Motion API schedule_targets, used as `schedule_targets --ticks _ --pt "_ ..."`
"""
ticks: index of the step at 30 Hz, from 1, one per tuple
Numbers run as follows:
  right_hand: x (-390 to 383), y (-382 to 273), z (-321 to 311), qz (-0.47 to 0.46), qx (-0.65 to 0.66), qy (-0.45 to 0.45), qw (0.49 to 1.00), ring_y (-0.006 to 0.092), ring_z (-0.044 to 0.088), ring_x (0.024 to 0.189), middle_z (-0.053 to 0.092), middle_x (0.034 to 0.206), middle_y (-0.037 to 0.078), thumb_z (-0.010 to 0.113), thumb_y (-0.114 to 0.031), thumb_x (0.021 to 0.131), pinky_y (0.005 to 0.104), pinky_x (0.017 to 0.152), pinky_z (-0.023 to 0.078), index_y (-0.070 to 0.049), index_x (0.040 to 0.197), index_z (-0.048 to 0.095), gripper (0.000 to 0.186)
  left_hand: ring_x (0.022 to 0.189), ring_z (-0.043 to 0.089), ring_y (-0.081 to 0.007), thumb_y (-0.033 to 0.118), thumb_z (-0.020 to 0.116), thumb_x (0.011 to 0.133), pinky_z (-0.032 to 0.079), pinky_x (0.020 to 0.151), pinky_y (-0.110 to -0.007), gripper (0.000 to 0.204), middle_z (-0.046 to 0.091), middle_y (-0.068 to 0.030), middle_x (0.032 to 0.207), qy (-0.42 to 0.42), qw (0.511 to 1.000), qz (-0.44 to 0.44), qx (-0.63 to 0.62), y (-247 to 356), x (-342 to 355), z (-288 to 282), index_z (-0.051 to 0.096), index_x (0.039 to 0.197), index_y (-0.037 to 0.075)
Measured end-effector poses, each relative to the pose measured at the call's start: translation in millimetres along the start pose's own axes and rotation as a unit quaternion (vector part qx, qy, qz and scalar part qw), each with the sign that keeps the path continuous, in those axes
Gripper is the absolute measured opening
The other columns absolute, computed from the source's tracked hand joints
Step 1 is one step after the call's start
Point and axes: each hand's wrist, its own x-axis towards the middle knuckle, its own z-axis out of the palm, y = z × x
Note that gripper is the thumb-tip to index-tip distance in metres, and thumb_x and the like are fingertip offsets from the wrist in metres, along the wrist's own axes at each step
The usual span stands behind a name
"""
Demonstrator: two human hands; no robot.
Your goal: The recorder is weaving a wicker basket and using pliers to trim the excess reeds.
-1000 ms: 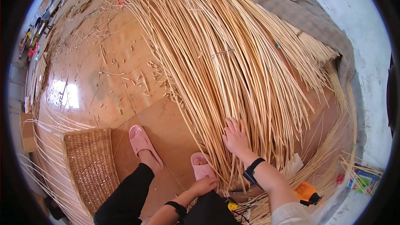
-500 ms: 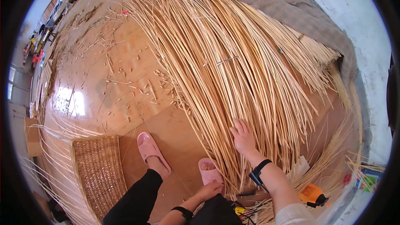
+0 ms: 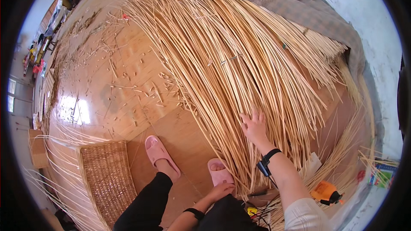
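Observation:
A wide layer of long, peeled wicker rods (image 3: pixel 214 72) lies fanned across the floor, running from the far left toward my feet. My right hand (image 3: pixel 255 127) reaches onto the rods near their close ends, its fingers apart and touching them, with no rod lifted. My left hand (image 3: pixel 220 191) lies over my knee, loosely flat, holding nothing. Short, thin ties (image 3: pixel 231 59) cross the rods around their middle.
A half-woven wicker basket (image 3: pixel 107 177) with long loose stakes stands at my left. Cut rod stubs (image 3: pixel 159 93) litter the brown floor (image 3: pixel 124 115). A grey-brown cloth (image 3: pixel 299 4) covers more rods at the back right. An orange-and-black object (image 3: pixel 325 191) lies at the near right.
My right hand has moved a little farther along the rods and its fingers have spread. My left hand stays on my knee. The whole view has shifted slightly.

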Motion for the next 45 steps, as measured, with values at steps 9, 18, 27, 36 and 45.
schedule_targets --ticks 9,18,27,36,45 --pt "-8.5 15.8 18.3 0.069 0.046 -0.02 0.996 0.0472 0.047 0.116 0.027 0.151 0.025 0.063 -0.029 0.088 0.0549 0.094 0.043 -0.027 0.131 0.055 0.043 0.112 0.055 -0.0425 0.03 0.052 0.094 0.043 0.1 -0.044 0.034 0.064 -0.0211 0.116 -0.038 0.998 -0.04 -0.02 -1.0 3.9 -0.4 0.065 0.117 0.008" --pt "-1.7 12.4 9.3 0.185 0.03 -0.037 0.982 0.0454 0.05 0.111 0.035 0.143 0.029 0.069 -0.036 0.083 0.0542 0.089 0.044 -0.027 0.151 0.029 0.079 0.114 0.055 -0.0367 0.03 0.051 0.095 0.038 0.106 -0.041 0.035 0.064 -0.0155 0.119 -0.067 0.994 -0.086 -0.008 17.6 7.5 -5.8 0.064 0.119 0.008" --pt "11.7 21.6 25.6 0.237 0.049 -0.109 0.964 0.0421 0.053 0.109 0.049 0.122 0.027 0.07 -0.03 0.081 0.0488 0.087 0.049 -0.013 0.153 0.015 0.092 0.102 0.064 -0.0347 0.03 0.053 0.094 0.048 0.093 -0.038 0.034 0.067 -0.0191 0.111 0.025 0.997 -0.074 -0.025 0.7 -7.6 -0.9 0.064 0.118 0.008" --pt "12.6 36.2 -2.6 0.137 -0.051 -0.044 0.988 0.0389 0.048 0.123 0.043 0.135 0.028 0.067 -0.015 0.085 0.0497 0.101 0.042 -0.014 0.149 0.029 0.075 0.085 0.063 -0.0147 0.022 0.059 0.093 0.052 0.076 -0.029 0.029 0.068 -0.0097 0.094 0.268 0.929 -0.194 -0.163 -40.2 -90.2 -63.4 0.064 0.11 -0.001" --pt "3.4 -24.9 29.7 -0.116 -0.033 -0.24 0.963 0.0344 0.033 0.14 0.035 0.15 0.019 0.047 -0.004 0.089 0.0458 0.114 0.028 0.0 0.121 0.058 0.034 0.083 0.063 -0.0171 0.017 0.058 0.092 0.051 0.076 -0.03 0.027 0.068 -0.0106 0.094 0.341 0.913 -0.185 -0.122 -37.0 -58.1 -83.8 0.064 0.111 0.0"
